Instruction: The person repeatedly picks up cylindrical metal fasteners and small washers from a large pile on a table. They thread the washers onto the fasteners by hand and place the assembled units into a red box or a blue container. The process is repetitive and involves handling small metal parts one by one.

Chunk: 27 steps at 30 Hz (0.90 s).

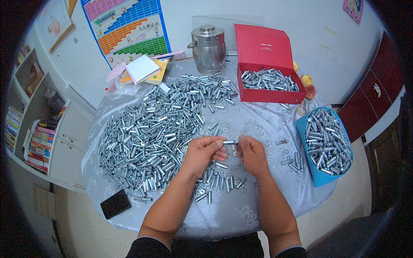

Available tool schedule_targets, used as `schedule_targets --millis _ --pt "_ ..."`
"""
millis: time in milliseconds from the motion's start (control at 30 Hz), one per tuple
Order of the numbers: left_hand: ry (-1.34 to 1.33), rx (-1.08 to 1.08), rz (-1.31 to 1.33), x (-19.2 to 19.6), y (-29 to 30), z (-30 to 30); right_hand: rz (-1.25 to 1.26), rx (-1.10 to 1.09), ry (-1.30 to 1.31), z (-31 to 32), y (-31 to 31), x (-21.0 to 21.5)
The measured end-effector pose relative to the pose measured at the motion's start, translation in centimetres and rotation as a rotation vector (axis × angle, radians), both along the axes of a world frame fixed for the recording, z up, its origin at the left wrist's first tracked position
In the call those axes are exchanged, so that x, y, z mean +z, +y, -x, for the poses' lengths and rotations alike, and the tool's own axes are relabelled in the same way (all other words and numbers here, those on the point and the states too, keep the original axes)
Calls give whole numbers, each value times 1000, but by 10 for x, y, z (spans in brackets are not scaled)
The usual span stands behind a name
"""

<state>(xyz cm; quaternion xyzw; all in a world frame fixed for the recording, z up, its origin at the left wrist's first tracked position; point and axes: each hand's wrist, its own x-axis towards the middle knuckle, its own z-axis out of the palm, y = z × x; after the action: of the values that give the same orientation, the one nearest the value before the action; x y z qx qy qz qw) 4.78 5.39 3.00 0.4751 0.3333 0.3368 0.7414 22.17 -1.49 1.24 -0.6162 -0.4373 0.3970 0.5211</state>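
A short silver bolt sleeve (229, 142) is held level over the middle of the table, pinched at its left end by the thumb and fingers of my left hand (203, 153). At its other end, the closed fingertips of my right hand (253, 154) meet it; any small part between them is too small to make out. Left of my hands spreads a big heap of silver bolts and sleeves (146, 135). Several loose sleeves (209, 197) and small washers lie just below my hands.
At the back right, an open red box (271, 97) holds more metal parts. A blue bin (319, 177) full of sleeves stands at the right edge. Behind the heap are a steel pot (208, 53) and a notepad (142, 69). A black phone (115, 204) lies front left.
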Motion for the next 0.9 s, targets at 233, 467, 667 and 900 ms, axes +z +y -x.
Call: schedule_targets --millis 233,467,667,900 --pt "-7 -8 19 1 -1 -2 5 -27 -3 1 0 1" --pt "-2 -7 5 -1 -1 -2 15 25 -88 -3 -1 -3" --pt "-9 -31 4 -3 0 -3 -11 -5 -73 -2 2 -11" --pt "-3 -8 12 -3 -1 -3 -99 38 -24 2 1 -4"
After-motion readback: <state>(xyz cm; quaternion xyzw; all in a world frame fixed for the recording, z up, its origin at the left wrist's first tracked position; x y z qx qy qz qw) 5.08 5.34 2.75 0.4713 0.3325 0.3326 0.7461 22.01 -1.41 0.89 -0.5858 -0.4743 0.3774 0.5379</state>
